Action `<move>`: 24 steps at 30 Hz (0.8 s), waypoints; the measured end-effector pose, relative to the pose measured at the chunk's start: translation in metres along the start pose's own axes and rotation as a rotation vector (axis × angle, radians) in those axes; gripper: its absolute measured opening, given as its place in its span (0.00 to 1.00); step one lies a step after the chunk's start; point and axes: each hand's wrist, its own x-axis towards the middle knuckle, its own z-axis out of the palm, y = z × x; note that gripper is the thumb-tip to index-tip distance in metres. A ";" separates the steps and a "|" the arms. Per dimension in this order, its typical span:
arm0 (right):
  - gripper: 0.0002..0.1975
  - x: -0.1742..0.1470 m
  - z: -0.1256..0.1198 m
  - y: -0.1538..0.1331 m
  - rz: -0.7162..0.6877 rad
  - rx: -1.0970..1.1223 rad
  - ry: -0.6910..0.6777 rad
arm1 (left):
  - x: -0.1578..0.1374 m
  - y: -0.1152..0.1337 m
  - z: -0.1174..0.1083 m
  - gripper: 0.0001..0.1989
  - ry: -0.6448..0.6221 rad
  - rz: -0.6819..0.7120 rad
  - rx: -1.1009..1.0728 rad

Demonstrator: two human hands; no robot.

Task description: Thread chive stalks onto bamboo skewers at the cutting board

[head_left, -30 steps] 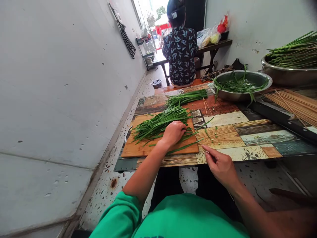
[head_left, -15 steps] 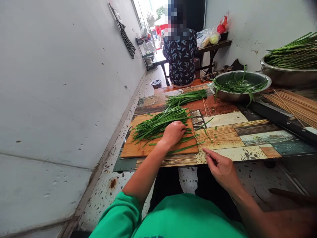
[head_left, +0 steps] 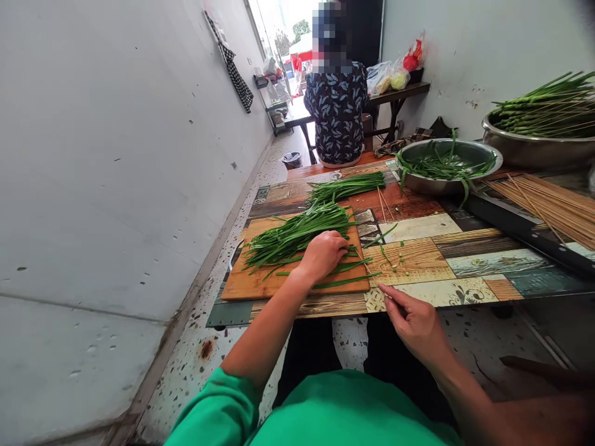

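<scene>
Near the cutting board's [head_left: 246, 284] right edge, garlic chives [head_left: 352, 249] are pinched by the left hand [head_left: 324, 254], a skewer [head_left: 364, 262] by the right hand [head_left: 413, 317] (unchanged: seemingly mid-step).

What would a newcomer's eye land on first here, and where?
The pile of green leaves on the wooden cutting board, with the left hand at its near right side. Next, the right hand by the near edge of the table, pinching a thin stick. At far right, a metal bowl heaped with green stalks.
</scene>
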 end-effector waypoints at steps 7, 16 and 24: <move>0.18 -0.001 0.000 0.000 0.008 -0.007 0.005 | -0.003 -0.001 -0.004 0.10 -0.038 -0.020 -0.038; 0.17 -0.004 -0.002 -0.002 -0.006 0.006 0.049 | -0.011 -0.006 -0.005 0.09 -0.014 -0.013 -0.081; 0.16 -0.011 0.003 0.001 -0.095 0.035 0.045 | -0.014 0.004 0.005 0.07 0.099 -0.173 -0.139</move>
